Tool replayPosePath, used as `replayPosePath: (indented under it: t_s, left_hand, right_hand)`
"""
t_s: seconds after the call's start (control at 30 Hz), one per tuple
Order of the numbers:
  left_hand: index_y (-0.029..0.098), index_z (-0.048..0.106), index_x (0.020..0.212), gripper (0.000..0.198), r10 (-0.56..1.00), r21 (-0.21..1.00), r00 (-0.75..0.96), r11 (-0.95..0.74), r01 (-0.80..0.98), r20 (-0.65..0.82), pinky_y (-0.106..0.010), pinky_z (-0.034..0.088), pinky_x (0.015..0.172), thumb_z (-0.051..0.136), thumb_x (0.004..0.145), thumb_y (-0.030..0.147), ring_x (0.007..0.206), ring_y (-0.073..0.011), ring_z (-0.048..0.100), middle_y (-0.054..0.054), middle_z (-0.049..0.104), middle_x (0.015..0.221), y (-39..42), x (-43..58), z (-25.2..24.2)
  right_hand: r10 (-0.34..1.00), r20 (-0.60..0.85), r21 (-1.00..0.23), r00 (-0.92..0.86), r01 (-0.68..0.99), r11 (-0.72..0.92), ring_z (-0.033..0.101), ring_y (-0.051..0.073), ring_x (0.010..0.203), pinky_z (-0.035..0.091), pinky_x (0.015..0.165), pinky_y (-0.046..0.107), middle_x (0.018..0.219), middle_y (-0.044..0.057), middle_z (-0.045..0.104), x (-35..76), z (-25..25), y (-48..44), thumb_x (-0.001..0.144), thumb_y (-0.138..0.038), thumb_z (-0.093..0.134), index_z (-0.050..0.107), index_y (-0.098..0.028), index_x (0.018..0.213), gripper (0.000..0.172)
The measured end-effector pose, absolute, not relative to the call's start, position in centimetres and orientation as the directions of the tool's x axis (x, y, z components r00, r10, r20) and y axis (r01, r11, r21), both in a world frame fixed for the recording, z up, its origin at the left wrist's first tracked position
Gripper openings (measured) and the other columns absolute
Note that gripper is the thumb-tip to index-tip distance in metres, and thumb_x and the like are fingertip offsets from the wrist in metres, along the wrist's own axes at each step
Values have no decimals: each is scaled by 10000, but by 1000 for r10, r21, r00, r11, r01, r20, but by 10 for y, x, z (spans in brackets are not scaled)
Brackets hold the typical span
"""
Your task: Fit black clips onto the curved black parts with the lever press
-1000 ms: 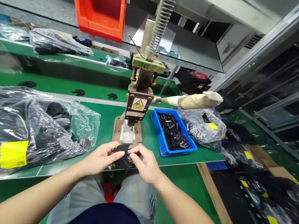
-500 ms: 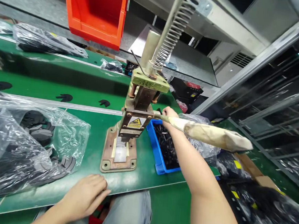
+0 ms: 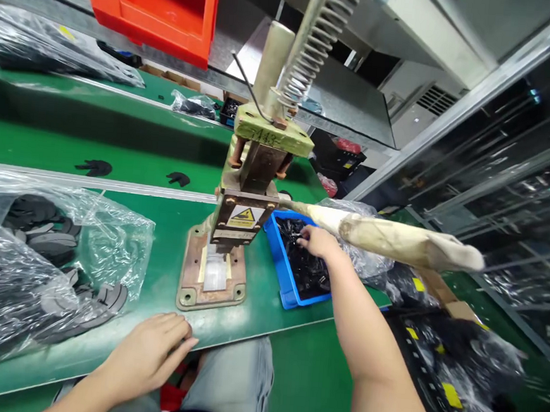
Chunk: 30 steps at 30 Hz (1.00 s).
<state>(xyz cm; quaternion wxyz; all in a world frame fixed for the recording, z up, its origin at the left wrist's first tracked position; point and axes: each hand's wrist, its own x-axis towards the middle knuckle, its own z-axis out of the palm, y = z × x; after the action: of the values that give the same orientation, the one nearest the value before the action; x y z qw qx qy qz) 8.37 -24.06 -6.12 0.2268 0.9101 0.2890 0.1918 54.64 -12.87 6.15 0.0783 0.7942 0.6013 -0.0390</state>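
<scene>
My right hand (image 3: 318, 241) reaches over a blue bin (image 3: 285, 283) of small black parts (image 3: 310, 269), its fingertips pinched at the parts; what they hold is too small to name. My left hand (image 3: 152, 352) rests at the front edge of the green table (image 3: 256, 322), fingers together and slightly curled, with their tips partly hidden. Between the hands stands a hand press (image 3: 245, 216) with a wrapped lever (image 3: 391, 237) sticking out to the right, above my right forearm. A pale block (image 3: 215, 274) lies on its base.
A clear plastic bag (image 3: 120, 238) of dark curved pieces covers the table's left side. Two dark pieces (image 3: 96, 168) lie on the green strip behind. An orange-red bin (image 3: 174, 36) sits on the shelf above. More bagged parts (image 3: 467, 367) are at the right.
My right hand has come from behind the lever at the bin's far end to over the black parts. The view has shifted slightly. My left hand stays at the table edge.
</scene>
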Motion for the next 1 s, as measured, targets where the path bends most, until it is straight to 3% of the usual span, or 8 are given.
replayPosePath:
  t_s: [0.1,0.2,0.43,0.57,0.7,0.87,1.0]
  left_hand:
    - [236,578,866,199,610,536,763,-726,430,214,-345,434,716,546,1043,321,751,-220,626,-11,640,790,-241,83,-60]
    - [236,576,856,205,614,524,756,-731,437,226,-341,428,713,558,1035,335,733,-220,617,-8,632,773,-243,83,-61]
    - [233,587,852,227,629,498,740,-733,464,238,-344,440,721,541,1038,355,735,-217,614,-9,637,774,-247,82,-60]
    - [228,600,831,276,643,514,724,-722,464,249,-337,460,717,514,1046,379,722,-208,618,-12,634,750,-248,82,-58]
    - [229,636,847,297,682,614,704,-646,453,198,-312,483,702,512,1047,411,712,-197,636,-9,641,733,-247,81,-57]
    - [224,649,901,288,777,839,614,-422,344,139,-272,509,665,538,1037,452,682,-160,614,3,645,750,-247,94,-34]
    - [220,639,1098,246,827,944,543,-283,170,150,-308,564,784,634,993,442,828,-170,673,-46,730,968,-251,123,2]
  right_hand:
    - [913,-311,122,263,964,-236,660,216,1181,584,1031,465,1321,95,664,548,49,-164,971,-468,644,641,-188,1268,408]
    - [894,-370,136,254,966,-218,653,224,1200,582,1039,476,1337,97,654,541,37,-180,969,-456,651,634,-186,1280,412]
    - [915,-293,8,277,958,-287,664,214,1167,597,1008,457,1321,93,659,527,31,-196,974,-456,643,628,-188,1288,413]
    - [935,-159,-166,316,925,-340,664,210,1172,581,1037,464,1301,89,674,530,41,-213,978,-466,635,651,-192,1249,387]
    - [940,26,-454,341,842,-293,676,213,1207,529,1114,485,1297,102,708,525,53,-233,1034,-478,498,642,-206,1212,356]
    - [929,215,-803,302,596,-8,742,218,1142,595,991,467,1344,175,718,461,49,-260,1068,-486,241,446,-243,1233,359]
    - [917,311,-918,248,328,222,748,258,1160,600,980,539,1349,186,716,372,29,-282,1051,-500,267,345,-283,1149,251]
